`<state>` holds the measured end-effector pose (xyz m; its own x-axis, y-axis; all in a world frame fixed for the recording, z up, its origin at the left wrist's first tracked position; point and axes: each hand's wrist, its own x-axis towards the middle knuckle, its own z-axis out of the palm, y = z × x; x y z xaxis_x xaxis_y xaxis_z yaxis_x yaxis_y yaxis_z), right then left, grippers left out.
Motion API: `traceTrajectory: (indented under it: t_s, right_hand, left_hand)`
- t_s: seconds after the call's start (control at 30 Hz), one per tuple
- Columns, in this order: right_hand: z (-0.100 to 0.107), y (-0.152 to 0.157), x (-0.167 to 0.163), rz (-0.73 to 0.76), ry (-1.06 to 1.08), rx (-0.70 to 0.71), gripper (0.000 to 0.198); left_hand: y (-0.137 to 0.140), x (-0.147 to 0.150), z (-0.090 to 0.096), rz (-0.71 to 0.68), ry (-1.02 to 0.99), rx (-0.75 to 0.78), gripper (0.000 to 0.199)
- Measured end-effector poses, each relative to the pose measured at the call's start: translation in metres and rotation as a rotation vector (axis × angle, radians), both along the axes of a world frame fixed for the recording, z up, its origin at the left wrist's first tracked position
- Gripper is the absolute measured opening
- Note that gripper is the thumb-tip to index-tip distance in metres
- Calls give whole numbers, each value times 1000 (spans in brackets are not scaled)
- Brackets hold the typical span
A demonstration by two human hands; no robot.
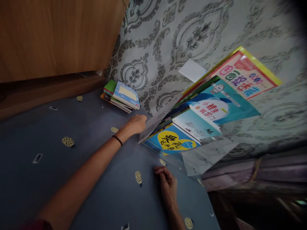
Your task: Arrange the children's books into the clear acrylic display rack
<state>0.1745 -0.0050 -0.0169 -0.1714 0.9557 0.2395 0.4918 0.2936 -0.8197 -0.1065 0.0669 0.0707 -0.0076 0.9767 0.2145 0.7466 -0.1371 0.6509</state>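
Observation:
My left hand (137,124), with a dark band on its wrist, is curled into a fist. It is right by the left side panel of a clear book rack (154,124); its fingertips are hidden. Books stand in the rack: a blue and yellow one (168,140) in front, a pale blue one (196,123), a teal one (230,102), and a tall red and yellow one (247,75) behind. In front of the rack, low over the table, is my right hand (168,183), its fingers loosely curled in with the thumb against them, and nothing visible in them.
A stack of books (126,94) lies at the back by the patterned wall (148,51). The table (96,166) has a dark blue cover with pineapple prints. A wooden cabinet (59,35) overhangs at the upper left. Purple fabric (235,172) hangs at the right.

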Motion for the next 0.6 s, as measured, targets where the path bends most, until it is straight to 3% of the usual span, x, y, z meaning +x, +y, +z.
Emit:
traceTrajectory:
  t_s: [0.17, 0.33, 0.47, 0.6]
  right_hand:
    - [0, 1, -1, 25, 1, 25, 22]
    - [2, 2, -3, 76, -12, 45, 21]
    - [0, 4, -6, 93, 19, 53, 20]
    - [-2, 4, -9, 113, 61, 50, 16]
  left_hand:
    - [-4, -4, 1, 107, 107, -34, 30]
    - [-9, -14, 6, 254, 221, 108, 40]
    - [-2, -32, 4, 397, 453, 245, 42]
    - [16, -52, 4, 400, 643, 188, 51]
